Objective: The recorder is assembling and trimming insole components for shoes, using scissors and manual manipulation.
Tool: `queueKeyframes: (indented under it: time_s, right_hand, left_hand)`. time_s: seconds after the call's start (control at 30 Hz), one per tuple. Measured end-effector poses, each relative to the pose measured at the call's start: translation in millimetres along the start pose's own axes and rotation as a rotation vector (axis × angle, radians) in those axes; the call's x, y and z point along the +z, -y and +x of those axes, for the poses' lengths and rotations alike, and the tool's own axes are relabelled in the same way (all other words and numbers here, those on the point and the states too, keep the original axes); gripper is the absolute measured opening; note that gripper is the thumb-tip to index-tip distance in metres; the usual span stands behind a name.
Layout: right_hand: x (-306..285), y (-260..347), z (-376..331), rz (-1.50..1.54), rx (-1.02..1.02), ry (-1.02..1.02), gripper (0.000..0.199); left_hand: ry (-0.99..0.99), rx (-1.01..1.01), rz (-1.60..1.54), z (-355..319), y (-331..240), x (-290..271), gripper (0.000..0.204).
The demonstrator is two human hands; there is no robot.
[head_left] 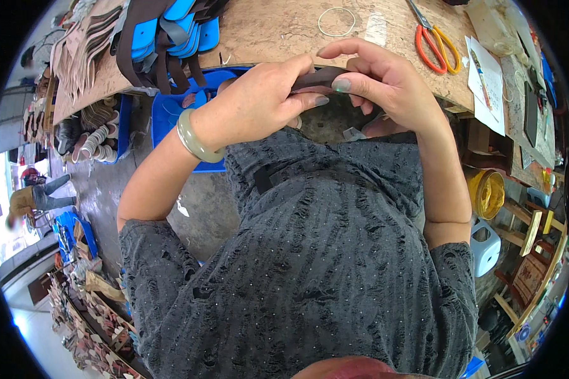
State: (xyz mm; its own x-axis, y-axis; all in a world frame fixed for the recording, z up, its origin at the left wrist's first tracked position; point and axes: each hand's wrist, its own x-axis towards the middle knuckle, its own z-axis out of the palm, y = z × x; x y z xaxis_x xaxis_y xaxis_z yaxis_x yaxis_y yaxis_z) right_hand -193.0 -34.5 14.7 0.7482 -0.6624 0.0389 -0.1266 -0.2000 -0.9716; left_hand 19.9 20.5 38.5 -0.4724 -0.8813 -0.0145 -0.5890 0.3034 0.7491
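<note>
A dark brown strip [316, 80], folded or curved, is stretched between my two hands at the table's near edge. My left hand [269, 95], with a pale bangle [196, 140] on the wrist, pinches its left end between thumb and fingers. Thumb and fingers of my right hand [382, 82] close on the other end, and the index finger is raised and bent. Part of the strip is hidden by the fingers. Just left on the table lies a pile of dark brown straps [133, 60] with blue pieces [182, 38] attached.
Scissors [437, 47] with red and yellow handles lie right on the wooden table [265, 28], near a rubber band [336, 21] and a paper with a pen [483, 82]. Blue crates [164, 120] stand below on the left. A yellow bucket [487, 192] and stool [485, 247] stand right.
</note>
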Motion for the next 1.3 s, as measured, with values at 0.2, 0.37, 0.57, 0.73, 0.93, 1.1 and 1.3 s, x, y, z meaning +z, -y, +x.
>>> queueKeyframes:
  time_s: [0.2, 0.37, 0.57, 0.73, 0.93, 1.1, 1.3]
  right_hand:
    - [-5, 3, -5, 0.168, -0.047, -0.229, 0.021]
    - [-10, 2, -8, 0.227, -0.039, -0.277, 0.018]
    - [10, 2, -9, 0.155, -0.114, -0.443, 0.018]
    - [26, 1, -3, 0.284, -0.160, -0.566, 0.016]
    - [40, 2, 6, 0.330, -0.261, -0.652, 0.015]
    - [48, 2, 5, 0.326, -0.228, -0.641, 0.015]
    - [60, -4, 4, 0.332, -0.190, -0.659, 0.016]
  left_hand:
    - [0.133, -0.205, -0.191, 0, 10, 8, 0.030]
    - [0.067, -0.151, -0.647, -1, 9, 14, 0.030]
    - [-0.047, -0.110, -0.883, -4, 8, 18, 0.027]
    - [-0.196, 0.003, -0.953, -1, 11, 27, 0.025]
    - [-0.327, 0.055, -1.093, 0, 8, 35, 0.026]
    - [-0.563, 0.123, -1.112, 2, 10, 48, 0.032]
    - [-0.546, 0.222, -1.188, 7, 3, 48, 0.037]
